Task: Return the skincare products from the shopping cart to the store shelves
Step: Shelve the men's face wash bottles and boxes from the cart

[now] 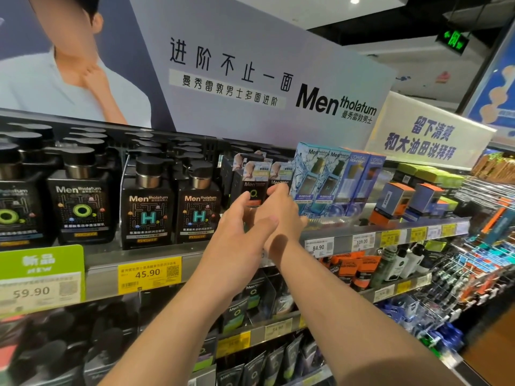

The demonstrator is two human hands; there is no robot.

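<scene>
Two hands, left (237,240) & right (281,215), on rectangular black box (252,188), top shelf (195,253)

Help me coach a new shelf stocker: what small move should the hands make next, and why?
Probably push the small black Mentholatum box straight back and let go. Both the left hand and right hand reach it on the top metal shelf, beside the tall light-blue Mentholatum boxes, among matching black boxes.

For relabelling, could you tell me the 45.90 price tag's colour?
Yellow price tag, head view.
</scene>
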